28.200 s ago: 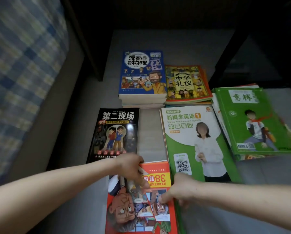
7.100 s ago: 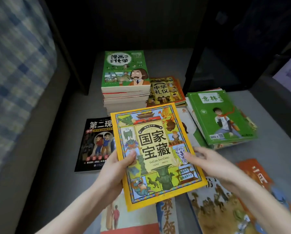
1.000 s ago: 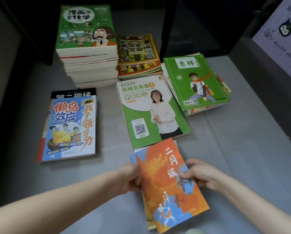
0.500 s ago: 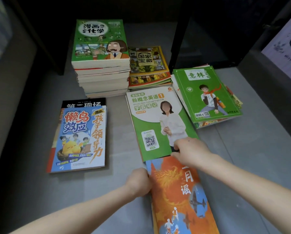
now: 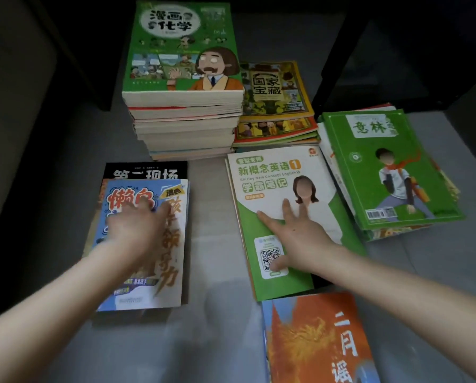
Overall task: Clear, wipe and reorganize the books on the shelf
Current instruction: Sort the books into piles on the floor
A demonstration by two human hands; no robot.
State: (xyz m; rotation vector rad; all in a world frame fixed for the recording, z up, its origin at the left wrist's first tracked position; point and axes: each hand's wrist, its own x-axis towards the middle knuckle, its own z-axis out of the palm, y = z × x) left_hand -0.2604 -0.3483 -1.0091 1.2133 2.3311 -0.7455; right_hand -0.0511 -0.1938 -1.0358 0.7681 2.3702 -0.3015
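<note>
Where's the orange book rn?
Head view, bottom right of centre: the orange book lies flat, just nearer the camera than the green English workbook under the right hand.

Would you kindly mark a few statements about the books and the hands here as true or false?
1. The left hand is over the blue book. True.
2. The right hand grips the orange book. False: it lies with fingers spread on the green-and-white English book.
3. A green comic book tops the tall stack. True.
4. The blue book is the bottom of its pile. False: a black book lies beneath it.
</note>
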